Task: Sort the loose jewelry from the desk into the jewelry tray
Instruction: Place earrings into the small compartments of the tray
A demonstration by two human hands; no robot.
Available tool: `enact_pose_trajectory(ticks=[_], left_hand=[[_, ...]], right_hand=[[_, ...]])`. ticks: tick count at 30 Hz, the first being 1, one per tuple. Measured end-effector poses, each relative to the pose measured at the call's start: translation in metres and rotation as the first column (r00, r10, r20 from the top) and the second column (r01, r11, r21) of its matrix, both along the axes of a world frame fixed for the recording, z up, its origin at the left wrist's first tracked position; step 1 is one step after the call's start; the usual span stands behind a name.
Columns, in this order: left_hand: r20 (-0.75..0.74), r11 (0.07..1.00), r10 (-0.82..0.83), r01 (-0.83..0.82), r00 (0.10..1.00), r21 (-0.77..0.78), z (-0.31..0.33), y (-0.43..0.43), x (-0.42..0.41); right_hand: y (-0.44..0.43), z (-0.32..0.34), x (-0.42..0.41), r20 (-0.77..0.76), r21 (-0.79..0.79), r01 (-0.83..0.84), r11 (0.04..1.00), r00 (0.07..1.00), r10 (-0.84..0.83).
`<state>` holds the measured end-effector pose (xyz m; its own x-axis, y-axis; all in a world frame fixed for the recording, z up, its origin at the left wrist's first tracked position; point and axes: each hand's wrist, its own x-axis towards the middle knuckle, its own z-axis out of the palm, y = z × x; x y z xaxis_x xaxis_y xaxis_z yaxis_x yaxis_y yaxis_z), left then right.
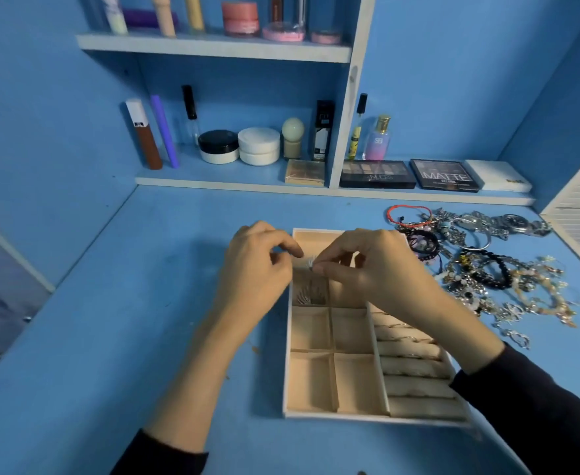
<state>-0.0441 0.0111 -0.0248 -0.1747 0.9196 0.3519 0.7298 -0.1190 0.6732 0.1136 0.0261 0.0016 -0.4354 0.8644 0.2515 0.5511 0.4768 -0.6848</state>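
Beige compartmented jewelry tray [333,382]: a few rings slotted, one compartment holding silver pieces, most empty. Your left hand [257,265] and right hand [367,265] pinch one small silver piece [310,262] above it. Tangled pile of bracelets, chains and watches [487,269] on the blue desk [144,303]: mostly unsorted.

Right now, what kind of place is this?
Probably a dressing or vanity desk at home. Shelves hold cream jars, a perfume bottle and eyeshadow palettes; a jewelry tray sits on the blue desk beside a heap of bracelets.
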Motion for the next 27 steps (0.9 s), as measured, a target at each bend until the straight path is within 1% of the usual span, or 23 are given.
enact_pose_trajectory(ticks=[2, 4, 11, 16, 19, 21, 23, 27], left_hand=[[0.107, 0.999, 0.036, -0.039, 0.994, 0.030, -0.001, 0.001, -0.004], [0.157, 0.998, 0.034, -0.043, 0.987, 0.052, -0.001, 0.001, -0.008], [0.155, 0.998, 0.038, -0.044, 0.987, 0.041, -0.001, 0.000, -0.009], [0.130, 0.999, 0.029, -0.034, 0.991, 0.038, -0.002, -0.001, -0.006], [0.123, 0.999, 0.032, -0.035, 0.992, 0.028, -0.003, 0.000, -0.006], [0.116, 0.999, 0.029, -0.032, 0.993, 0.025, -0.004, 0.000, -0.007], [0.116, 0.999, 0.030, -0.033, 0.993, 0.025, -0.004, 0.000, -0.007], [0.112, 0.999, 0.016, -0.020, 0.994, 0.039, -0.004, 0.000, -0.006]], right_hand=[[0.000, 0.000, -0.004, 0.051, 0.019, -0.014, 1.000, 0.999, 0.013], [0.000, -0.003, -0.008, 0.099, 0.025, -0.041, 0.999, 0.994, 0.038], [-0.007, -0.011, -0.019, 0.336, 0.081, -0.049, 0.996, 0.942, 0.019], [-0.015, -0.011, -0.026, 0.409, 0.130, -0.008, 0.991, 0.911, -0.047], [-0.015, -0.012, -0.028, 0.465, 0.185, -0.028, 0.982, 0.883, -0.063], [-0.014, -0.011, -0.027, 0.467, 0.193, -0.039, 0.980, 0.882, -0.057], [-0.012, -0.011, -0.025, 0.443, 0.168, -0.035, 0.985, 0.896, -0.044], [-0.007, -0.005, -0.012, 0.323, 0.112, 0.040, 0.993, 0.944, -0.075]])
